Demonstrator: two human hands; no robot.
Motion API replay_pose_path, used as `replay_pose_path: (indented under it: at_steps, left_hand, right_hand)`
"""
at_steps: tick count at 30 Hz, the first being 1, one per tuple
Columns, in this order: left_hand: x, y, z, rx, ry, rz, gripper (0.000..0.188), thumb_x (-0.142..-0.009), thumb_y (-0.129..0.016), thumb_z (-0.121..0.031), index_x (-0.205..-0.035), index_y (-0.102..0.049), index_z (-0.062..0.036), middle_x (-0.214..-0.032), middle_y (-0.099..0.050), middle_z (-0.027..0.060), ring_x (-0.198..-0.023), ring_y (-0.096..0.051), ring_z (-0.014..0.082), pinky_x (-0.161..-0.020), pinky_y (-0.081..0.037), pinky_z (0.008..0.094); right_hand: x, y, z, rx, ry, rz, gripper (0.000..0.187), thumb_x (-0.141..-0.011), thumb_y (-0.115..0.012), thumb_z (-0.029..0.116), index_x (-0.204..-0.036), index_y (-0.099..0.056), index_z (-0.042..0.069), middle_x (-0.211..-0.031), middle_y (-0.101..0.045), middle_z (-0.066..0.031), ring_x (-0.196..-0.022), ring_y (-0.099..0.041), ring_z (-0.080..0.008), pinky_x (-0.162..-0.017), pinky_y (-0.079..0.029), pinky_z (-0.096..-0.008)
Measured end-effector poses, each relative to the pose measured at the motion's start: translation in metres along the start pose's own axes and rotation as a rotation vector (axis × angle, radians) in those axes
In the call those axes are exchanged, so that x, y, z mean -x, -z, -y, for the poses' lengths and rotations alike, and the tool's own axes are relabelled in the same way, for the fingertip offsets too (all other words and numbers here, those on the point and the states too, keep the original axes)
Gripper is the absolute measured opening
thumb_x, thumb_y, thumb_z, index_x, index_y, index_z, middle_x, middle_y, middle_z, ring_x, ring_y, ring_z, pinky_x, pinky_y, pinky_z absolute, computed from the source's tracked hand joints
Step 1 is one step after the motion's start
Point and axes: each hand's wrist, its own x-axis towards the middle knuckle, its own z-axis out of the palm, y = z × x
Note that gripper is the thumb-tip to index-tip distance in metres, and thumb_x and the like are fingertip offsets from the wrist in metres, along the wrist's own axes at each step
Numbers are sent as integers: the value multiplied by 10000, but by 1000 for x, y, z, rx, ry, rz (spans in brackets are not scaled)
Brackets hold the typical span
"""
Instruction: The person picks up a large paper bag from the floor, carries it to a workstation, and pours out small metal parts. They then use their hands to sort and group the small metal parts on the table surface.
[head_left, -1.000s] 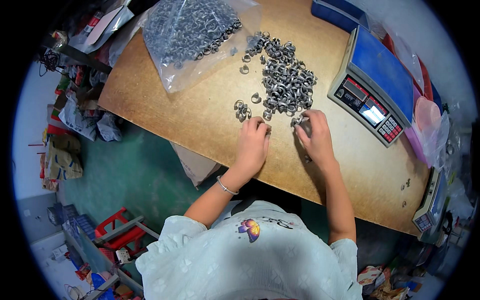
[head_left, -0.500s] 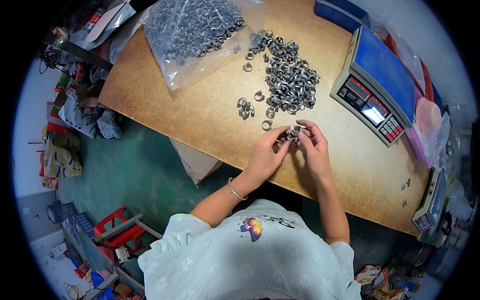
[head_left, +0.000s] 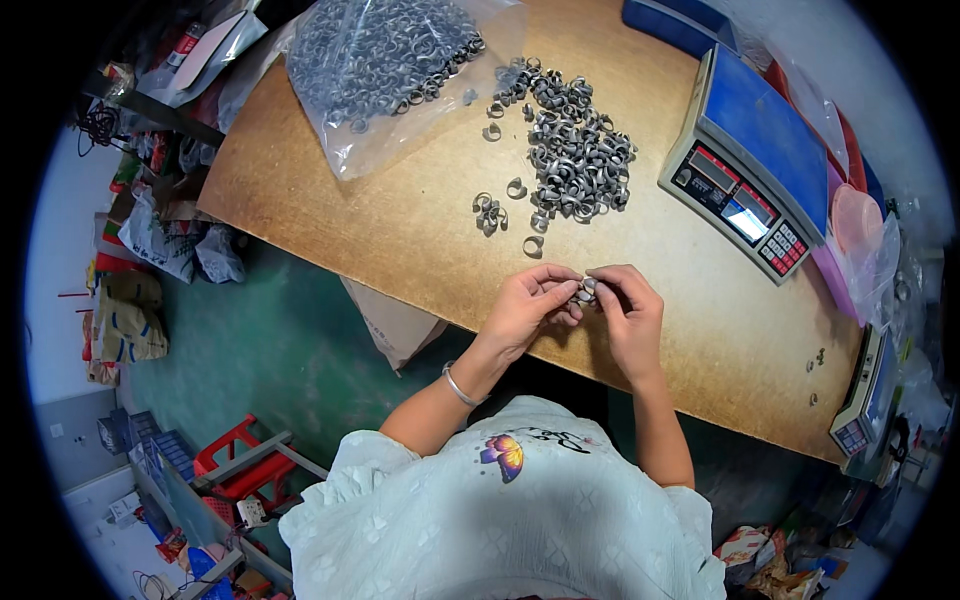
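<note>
Brown tabletop (head_left: pixel 400 230) | hands (head_left: pixel 520 310) pinching grey rings (head_left: pixel 586 291) | shirt (head_left: pixel 400 520): dark script lettering (head_left: pixel 562 441)

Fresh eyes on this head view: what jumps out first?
Probably the heap of grey metal rings mid-table, with a clear bag of more to its left. Next, the blue-topped scale right of the heap. Near the table's front edge, the left hand and right hand hold small metal pieces between them.

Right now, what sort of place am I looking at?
Probably a small workshop or packing room: a pile of grey ring-shaped pieces lies on a worktable, near a clear plastic bag of similar ones and a blue-topped scale.
</note>
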Motion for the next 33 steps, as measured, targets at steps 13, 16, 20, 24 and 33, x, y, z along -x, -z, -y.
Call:
replay_pose_path:
  at_steps: [13,16,20,24,33]
  left_hand:
    - [2,-1,12,-1210,-589,-103,310,-756,-597,5,-1057,-524,11,-936,-549,124,-798,-577,256,-698,-472,296]
    - [5,-12,6,-1186,-477,-28,381,-725,-651,-60,-1077,-512,-16,-1009,-496,143,-858,-547,317,-725,-466,317]
    - [7,-25,5,-1624,-541,-76,390,-678,-695,-204,-1010,-536,-74,-990,-484,119,-857,-517,287,-679,-465,354]
    - [5,-16,11,-1743,-667,66,219,-703,-663,-152,-850,-531,-58,-914,-487,110,-791,-483,269,-650,-444,361]
    - [29,20,22,-1472,-789,-148,203,-738,-562,28,-937,-537,-2,-966,-489,149,-888,-468,319,-755,-417,372]
  right_hand:
    - [2,8,-11,550,216,-1,111,-723,-608,13,-833,-622,18,-725,-573,-97,-725,-513,-240,-679,-400,-319]
    - [4,9,-16,589,212,40,142,-697,-633,48,-837,-615,34,-751,-556,-103,-767,-499,-273,-732,-385,-343]
    - [8,27,-9,544,129,-110,155,-722,-608,19,-876,-602,8,-809,-570,-115,-792,-505,-279,-740,-398,-352]
    - [19,37,-2,548,90,-92,147,-747,-588,-9,-894,-593,-13,-825,-576,-127,-792,-514,-280,-713,-419,-353]
    - [27,-19,6,434,144,15,187,-761,-578,-3,-948,-578,-8,-932,-550,-156,-874,-517,-296,-766,-421,-362]
